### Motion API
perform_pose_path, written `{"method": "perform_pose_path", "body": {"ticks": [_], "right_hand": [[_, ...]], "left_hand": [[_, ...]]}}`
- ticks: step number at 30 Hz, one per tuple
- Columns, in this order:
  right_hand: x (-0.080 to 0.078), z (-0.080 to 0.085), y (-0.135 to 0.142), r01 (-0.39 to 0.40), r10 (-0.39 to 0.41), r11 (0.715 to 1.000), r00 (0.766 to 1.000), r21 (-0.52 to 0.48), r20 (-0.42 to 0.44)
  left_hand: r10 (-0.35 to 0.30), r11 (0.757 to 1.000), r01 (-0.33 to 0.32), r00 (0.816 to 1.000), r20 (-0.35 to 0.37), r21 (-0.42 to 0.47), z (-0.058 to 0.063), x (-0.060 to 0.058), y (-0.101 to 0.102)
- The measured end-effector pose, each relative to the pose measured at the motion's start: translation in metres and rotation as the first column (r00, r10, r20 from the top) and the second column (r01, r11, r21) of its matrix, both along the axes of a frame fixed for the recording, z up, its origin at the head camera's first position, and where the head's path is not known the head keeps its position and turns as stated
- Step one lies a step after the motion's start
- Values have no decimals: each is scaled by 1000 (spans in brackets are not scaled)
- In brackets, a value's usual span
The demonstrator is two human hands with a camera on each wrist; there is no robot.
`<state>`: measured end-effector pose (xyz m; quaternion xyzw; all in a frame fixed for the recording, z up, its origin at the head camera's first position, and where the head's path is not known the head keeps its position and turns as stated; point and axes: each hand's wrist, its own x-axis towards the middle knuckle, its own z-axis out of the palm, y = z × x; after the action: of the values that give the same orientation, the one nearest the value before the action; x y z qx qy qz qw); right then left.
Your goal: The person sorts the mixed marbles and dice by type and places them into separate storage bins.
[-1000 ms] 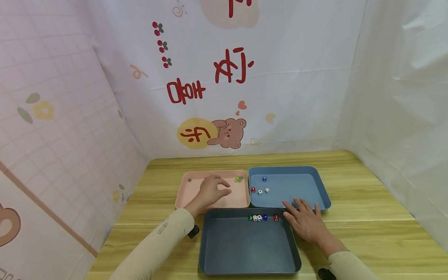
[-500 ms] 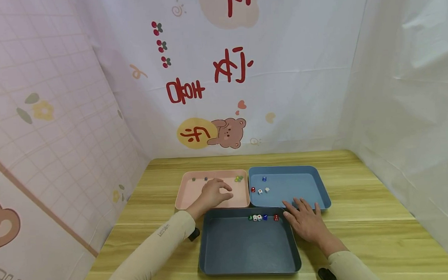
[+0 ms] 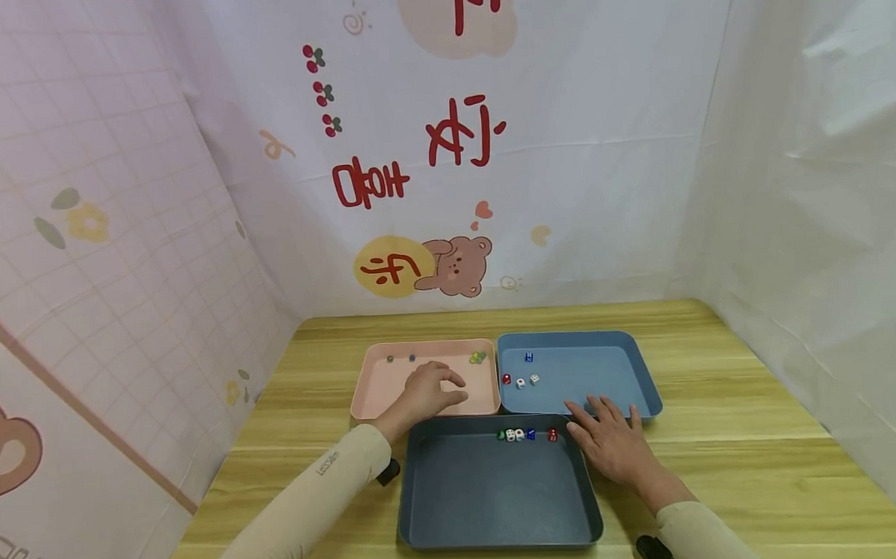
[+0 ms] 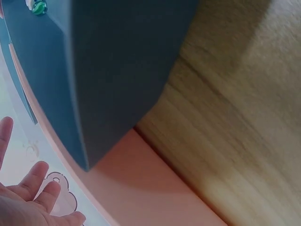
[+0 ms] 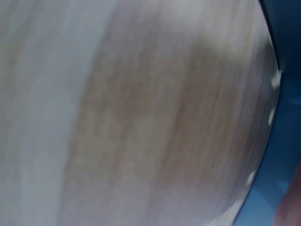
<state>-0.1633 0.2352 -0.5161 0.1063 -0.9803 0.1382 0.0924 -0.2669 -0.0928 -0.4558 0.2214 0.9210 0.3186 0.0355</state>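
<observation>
My left hand [image 3: 428, 389] hovers over the pink tray [image 3: 363, 396], its thumb and fingers apart and nothing between them. Two small marbles lie near that tray's back wall, a greenish marble [image 3: 390, 359] and a bluish marble [image 3: 412, 358]. A cluster of yellow-green marbles [image 3: 477, 357] sits in its back right corner. In the left wrist view the fingers [image 4: 29, 181] are spread. My right hand [image 3: 613, 443] lies with straight fingers at the front rim of the blue tray [image 3: 595, 373], beside the dark tray's back right corner.
The blue tray holds a blue die [image 3: 529, 357], a red die [image 3: 506, 379] and two white dice [image 3: 527, 382]. Along the back of the dark tray [image 3: 495, 502] are several dice, including a red die [image 3: 552, 434], and a green marble [image 3: 501, 436]. A patterned curtain [image 3: 594, 181] hangs behind.
My left hand has shifted slightly right and toward me. The greenish marble has rolled a little right, and the bluish marble has come into view. The right hand stays put.
</observation>
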Motion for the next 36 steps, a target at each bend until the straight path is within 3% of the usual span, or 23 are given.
{"method": "perform_pose_path", "body": {"ticks": [25,36], "right_hand": [[0,-2,0,10,-10,1000,1000,-6,7],[2,1,-1,12,-12,1000,1000,-11,9]], "left_hand": [[-10,1000,11,1000,8,-2,-11,4,-2],[-6,1000,6,1000,9,3,-10,7,-1]]}}
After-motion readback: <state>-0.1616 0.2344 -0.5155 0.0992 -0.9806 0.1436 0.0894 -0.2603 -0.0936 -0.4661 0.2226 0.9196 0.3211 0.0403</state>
